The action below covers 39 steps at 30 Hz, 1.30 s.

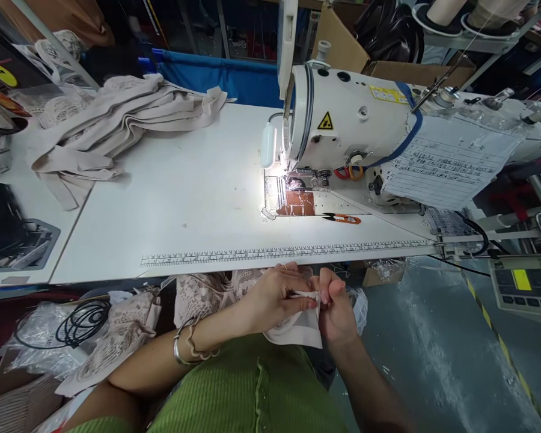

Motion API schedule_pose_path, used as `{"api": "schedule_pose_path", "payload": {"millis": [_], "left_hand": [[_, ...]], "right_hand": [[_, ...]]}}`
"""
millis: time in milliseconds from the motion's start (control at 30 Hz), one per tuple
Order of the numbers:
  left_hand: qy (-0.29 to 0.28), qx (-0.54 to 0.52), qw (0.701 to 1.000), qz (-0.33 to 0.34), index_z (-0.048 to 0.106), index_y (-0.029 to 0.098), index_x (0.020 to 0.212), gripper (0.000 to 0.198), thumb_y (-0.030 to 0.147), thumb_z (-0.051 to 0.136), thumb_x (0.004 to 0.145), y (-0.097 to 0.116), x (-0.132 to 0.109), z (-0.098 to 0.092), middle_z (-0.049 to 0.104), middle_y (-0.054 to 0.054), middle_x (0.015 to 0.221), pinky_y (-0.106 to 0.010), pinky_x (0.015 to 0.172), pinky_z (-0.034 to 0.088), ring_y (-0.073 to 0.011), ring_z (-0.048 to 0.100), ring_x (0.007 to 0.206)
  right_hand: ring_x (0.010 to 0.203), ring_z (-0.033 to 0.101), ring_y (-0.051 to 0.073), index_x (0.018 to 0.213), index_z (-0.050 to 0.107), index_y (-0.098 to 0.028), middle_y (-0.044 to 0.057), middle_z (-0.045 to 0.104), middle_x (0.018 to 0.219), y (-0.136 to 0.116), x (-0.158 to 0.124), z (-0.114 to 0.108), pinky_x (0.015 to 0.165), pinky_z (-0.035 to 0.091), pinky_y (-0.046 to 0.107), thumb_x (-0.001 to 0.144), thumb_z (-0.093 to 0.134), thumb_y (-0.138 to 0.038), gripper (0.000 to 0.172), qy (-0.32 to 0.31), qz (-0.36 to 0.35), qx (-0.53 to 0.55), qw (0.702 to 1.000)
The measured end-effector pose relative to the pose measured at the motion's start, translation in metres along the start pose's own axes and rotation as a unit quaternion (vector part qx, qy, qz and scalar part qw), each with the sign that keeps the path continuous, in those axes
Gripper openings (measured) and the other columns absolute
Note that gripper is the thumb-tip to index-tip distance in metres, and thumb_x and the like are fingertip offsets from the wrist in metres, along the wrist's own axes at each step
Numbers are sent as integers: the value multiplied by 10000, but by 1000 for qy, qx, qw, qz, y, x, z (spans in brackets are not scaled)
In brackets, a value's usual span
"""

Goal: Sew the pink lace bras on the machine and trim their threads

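Observation:
Both hands meet in front of my lap, below the table's front edge. My left hand (277, 294), with bracelets on its wrist, pinches a small pale piece of fabric (297, 328). My right hand (336, 304) pinches the same piece from the other side, fingers closed on its top edge. The fabric hangs down over my green garment. Beige lace pieces (207, 291) lie on my lap just left of the hands.
A white sewing machine (356, 126) stands on the white table (184, 198), lamp lit over its needle plate. Orange thread snips (342, 218) lie beside it. A heap of beige garments (117, 120) sits at the far left. A ruler strip (275, 252) runs along the front edge.

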<state>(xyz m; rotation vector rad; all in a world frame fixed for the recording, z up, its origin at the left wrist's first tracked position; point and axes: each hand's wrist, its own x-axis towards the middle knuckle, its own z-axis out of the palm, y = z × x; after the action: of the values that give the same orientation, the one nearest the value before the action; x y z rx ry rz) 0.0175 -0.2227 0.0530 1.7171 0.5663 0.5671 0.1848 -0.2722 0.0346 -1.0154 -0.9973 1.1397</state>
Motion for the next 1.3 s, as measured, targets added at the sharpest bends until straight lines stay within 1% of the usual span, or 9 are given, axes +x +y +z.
{"api": "schedule_pose_path", "payload": {"millis": [133,367,500,633,733,867,1067,1167,1300], "left_hand": [[32,-14,998,-47,709,170,678,373,443,655,927,-16,-10,-6,648,-43,679,-313,741,483,-181,579,718],[36,1,993,-111,781,185,747,288,448,737,857,-12,-9,-9,662,-45,686,-281,704,467,-202,574,803],[27,14,991,-127,755,163,746,248,382,722,859,-10,-7,-11,655,-48,728,-272,695,472,-203,587,822],[-4,24,993,-119,750,151,925,178,276,623,928,-3,-7,-14,702,-45,826,-235,597,444,-152,598,704],[-19,100,993,-53,746,155,952,169,183,579,956,10,-10,-14,728,-51,859,-242,617,466,-156,631,712],[14,280,958,62,728,162,907,251,194,503,1011,26,-17,-12,714,-66,882,-276,635,490,-182,667,759],[105,369,905,185,607,147,905,193,93,448,1001,14,-24,-7,636,-63,855,-309,692,477,-166,556,745],[108,400,873,256,559,146,868,187,43,444,974,5,-25,-7,583,-56,794,-326,695,445,-168,472,710],[131,435,822,344,507,179,735,269,32,457,955,1,-23,-8,465,-10,664,-305,643,405,-165,410,663]], "right_hand": [[394,68,101,637,170,-236,-94,113,512,-19,10,-33,349,164,228,1064,315,-487,517,34,-82,-24,996],[687,553,132,1008,622,-223,27,575,887,-13,-8,-14,595,471,248,1000,550,-329,128,-104,-81,-373,919],[844,634,152,1290,596,-250,60,610,988,-8,-11,-9,710,529,256,1029,386,-147,351,-95,-150,-449,875],[763,606,132,1321,606,-244,47,585,926,-9,-7,-13,662,514,239,1024,401,-117,382,-117,-164,-455,867],[708,553,134,1003,682,-217,43,537,889,-17,-5,-14,590,485,252,1027,477,-221,206,-158,-157,-424,878],[603,438,132,718,579,-220,-1,471,710,-32,-9,-17,550,395,289,1015,545,-324,316,-134,-230,-436,860],[587,453,128,715,544,-214,-17,486,633,-41,-15,-22,563,369,292,958,602,-162,256,-160,-294,-531,778],[593,478,124,767,545,-213,-11,511,664,-39,-15,-23,543,376,271,967,582,-159,210,-165,-259,-531,790],[667,556,135,1162,609,-188,52,603,869,-35,-16,-18,563,451,251,1018,428,-128,239,-152,-221,-515,814]]}}
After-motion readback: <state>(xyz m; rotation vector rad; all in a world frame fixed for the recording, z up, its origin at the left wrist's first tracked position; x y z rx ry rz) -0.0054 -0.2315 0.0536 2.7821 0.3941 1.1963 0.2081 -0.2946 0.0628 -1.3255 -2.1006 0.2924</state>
